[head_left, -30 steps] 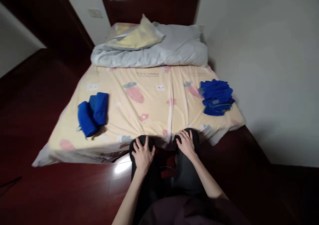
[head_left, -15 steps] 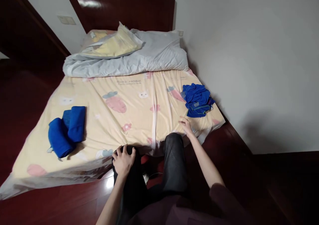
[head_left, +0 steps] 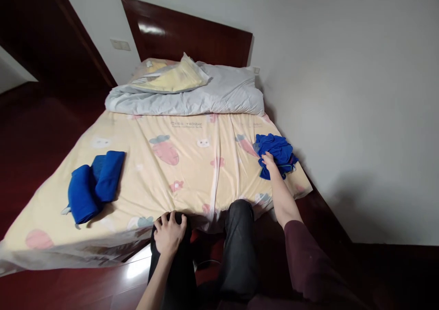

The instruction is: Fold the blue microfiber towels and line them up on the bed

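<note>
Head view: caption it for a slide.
Bare right hand on a crumpled blue cloth pile, left hand on a dark-trousered knee.

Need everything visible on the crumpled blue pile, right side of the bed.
The blue pile looks like thin, soft fabric, loosely bunched, with greenish trim near its front and a greyish bit at its left edge. It lies on the patterned sheet, near the bed's right edge. The right hand touches its near-left side; grip unclear.

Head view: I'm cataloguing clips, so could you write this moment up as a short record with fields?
left hand: on the left knee, fingers spread
right hand: at the crumpled blue cloth; grip unclear
crumpled blue cloth: right side of the bed
rolled blue cloth: left side of the bed
pale quilt: bunched before the headboard
</note>
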A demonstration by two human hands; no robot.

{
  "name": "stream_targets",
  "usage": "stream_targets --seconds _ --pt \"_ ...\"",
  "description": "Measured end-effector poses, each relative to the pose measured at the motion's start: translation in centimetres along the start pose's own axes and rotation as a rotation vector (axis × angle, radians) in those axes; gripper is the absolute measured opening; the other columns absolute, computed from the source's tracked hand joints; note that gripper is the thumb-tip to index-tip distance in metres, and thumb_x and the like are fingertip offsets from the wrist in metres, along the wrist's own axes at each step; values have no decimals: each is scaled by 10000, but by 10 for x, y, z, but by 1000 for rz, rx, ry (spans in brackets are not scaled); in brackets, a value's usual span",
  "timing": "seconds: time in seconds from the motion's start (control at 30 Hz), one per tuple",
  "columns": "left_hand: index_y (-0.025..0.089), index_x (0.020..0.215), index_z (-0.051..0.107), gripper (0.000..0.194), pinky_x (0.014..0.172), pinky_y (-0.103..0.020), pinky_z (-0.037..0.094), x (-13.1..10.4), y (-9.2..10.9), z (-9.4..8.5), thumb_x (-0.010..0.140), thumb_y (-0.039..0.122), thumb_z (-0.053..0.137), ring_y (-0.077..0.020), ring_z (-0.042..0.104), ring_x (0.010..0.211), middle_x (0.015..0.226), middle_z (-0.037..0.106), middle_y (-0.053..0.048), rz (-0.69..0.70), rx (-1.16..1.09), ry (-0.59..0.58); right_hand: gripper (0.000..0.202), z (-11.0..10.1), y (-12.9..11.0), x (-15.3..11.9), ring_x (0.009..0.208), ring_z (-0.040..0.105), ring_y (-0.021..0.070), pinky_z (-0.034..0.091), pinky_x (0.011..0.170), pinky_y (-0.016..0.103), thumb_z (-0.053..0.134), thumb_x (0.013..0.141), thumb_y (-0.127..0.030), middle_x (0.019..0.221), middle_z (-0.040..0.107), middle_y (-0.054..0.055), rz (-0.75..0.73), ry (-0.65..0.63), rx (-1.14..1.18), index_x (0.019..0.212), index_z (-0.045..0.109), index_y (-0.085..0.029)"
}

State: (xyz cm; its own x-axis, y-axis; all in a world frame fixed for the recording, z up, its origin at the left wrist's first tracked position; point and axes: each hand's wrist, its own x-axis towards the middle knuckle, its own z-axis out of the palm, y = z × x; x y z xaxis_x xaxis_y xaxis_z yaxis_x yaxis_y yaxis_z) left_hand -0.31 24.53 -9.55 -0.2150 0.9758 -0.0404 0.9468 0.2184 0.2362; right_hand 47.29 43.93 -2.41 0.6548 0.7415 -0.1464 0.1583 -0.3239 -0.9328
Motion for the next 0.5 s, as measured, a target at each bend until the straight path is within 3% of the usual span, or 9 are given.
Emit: stream_targets --seconds 0.13,0.3,0.4,0.5 --pt "176 1304 695 512 894 -467 512 0 1 -1 987 484 437 -398 525 1234 1389 613 -181 0 -4 -2 602 -14 -30 7 985 668 136 567 851 262 551 816 -161 1329 691 142 -72 12 70 1417 576 -137" --pt "162 1292 702 525 895 -478 511 -2 1 -2 989 487 424 -403 516 1234 1402 605 -186 5 -19 5 608 -35 -91 4 1225 650 191 512 1083 362 608 822 -259 1434 646 159 -486 -77 214 1420 598 -148" --pt "150 1326 687 541 906 -483 510 -4 0 -3 990 485 426 -405 509 1249 1418 594 -192 5 -30 13 629 -41 -132 -19 1381 569 221 427 1201 438 641 830 -304 1546 565 127 -746 -134 269 1449 585 -202" --pt "143 1352 673 555 920 -489 510 -7 -2 -3 995 487 425 -407 498 1271 1423 588 -203 13 -50 24 597 -41 -165 -67 1458 506 265 392 1239 494 664 885 -407 1557 551 105 -899 -184 264 1451 597 -231"
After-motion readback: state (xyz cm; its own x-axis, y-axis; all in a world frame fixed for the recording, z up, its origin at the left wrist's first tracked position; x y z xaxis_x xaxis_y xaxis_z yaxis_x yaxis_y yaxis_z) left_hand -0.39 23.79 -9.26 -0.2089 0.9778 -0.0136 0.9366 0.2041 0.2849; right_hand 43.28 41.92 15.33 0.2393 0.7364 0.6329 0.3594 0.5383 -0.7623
